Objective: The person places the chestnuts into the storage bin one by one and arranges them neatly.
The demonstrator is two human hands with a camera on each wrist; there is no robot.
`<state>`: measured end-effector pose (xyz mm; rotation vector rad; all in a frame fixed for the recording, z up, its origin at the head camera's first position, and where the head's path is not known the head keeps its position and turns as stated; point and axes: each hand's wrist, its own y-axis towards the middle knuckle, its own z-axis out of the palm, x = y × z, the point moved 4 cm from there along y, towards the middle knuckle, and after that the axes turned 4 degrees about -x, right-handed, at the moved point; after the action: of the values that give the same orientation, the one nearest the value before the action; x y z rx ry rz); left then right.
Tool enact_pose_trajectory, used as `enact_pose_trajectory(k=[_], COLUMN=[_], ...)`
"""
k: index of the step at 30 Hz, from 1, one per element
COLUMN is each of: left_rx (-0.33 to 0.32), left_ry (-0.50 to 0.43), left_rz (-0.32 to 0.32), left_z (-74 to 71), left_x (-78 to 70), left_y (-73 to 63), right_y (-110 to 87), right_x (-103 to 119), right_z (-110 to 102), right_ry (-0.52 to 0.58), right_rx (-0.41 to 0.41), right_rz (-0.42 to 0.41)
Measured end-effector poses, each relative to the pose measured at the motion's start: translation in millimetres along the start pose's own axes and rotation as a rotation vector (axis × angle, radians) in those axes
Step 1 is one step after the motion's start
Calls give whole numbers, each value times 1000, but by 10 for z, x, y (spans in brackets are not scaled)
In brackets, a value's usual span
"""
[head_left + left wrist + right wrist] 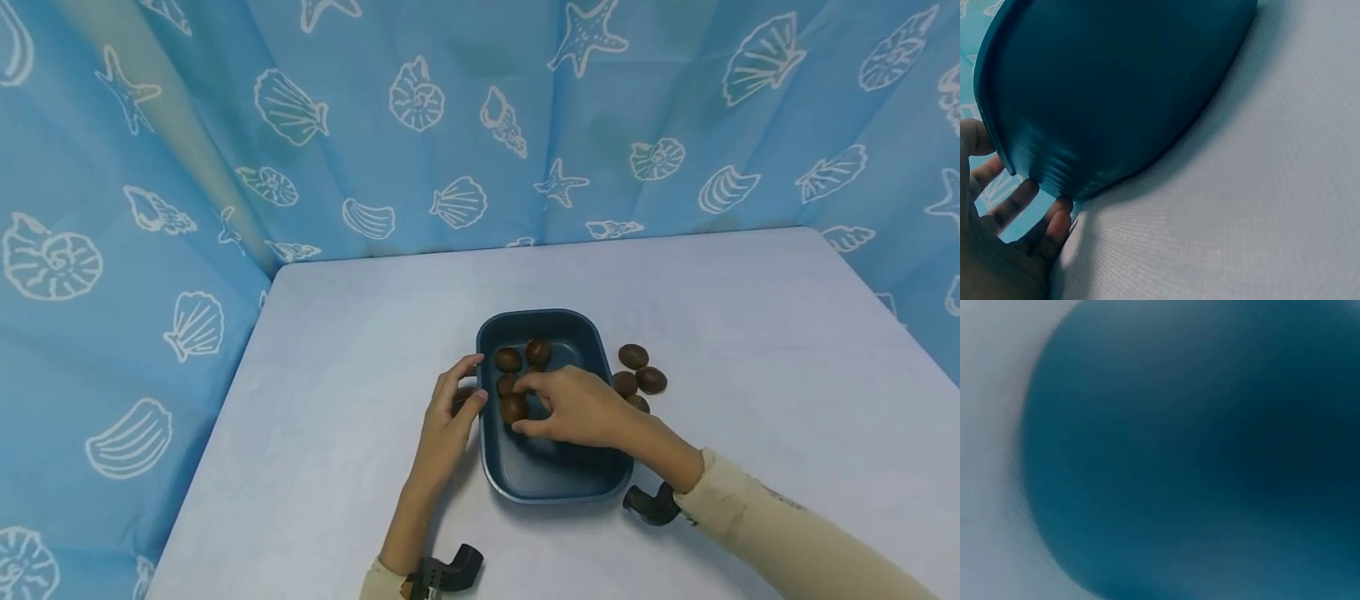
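A dark blue rectangular tray [525, 492] lies on the table with several glossy brown, round nut-like balls [507, 359] in its left and far part. My right hand [577, 406] reaches in over the right rim. Its thumb and forefinger pinch a brown ball [513, 409] near the left wall. Against the tray's outer left side rests my left hand [444, 425], thumb and fingers spread along the rim. In the left wrist view, its fingertips [1025, 187] touch the outer wall [1116, 112]. Only the blurred blue tray side [1147, 456] fills the right wrist view; the right hand is hidden there.
Just right of the tray, several more brown balls [651, 380] lie in a loose cluster, partly behind the right hand. The white-covered table [337, 375] meets a blue shell-patterned curtain [420, 167] at the back and left. Each wrist carries a black camera mount [453, 568].
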<state>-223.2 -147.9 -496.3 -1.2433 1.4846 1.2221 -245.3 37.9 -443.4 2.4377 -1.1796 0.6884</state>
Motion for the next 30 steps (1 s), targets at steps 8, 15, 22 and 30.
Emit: enact_pose_trajectory(k=[8,15,22,30], left_rx=[2,-3,-7,3], left_ry=[4,11,12,8], left_rz=[-13,-31,-19,-10], left_z=[8,-3,-41,-24], left_x=[10,1,-13,-26], left_y=[7,-2,2,0], right_y=[10,39,93,-96], right_x=[-19,4,29,101], right_z=[109,198,245,68], right_ry=[-90,-175,-216,-178], right_rx=[20,31,-3,-143], right_rz=[24,0,-15,-50])
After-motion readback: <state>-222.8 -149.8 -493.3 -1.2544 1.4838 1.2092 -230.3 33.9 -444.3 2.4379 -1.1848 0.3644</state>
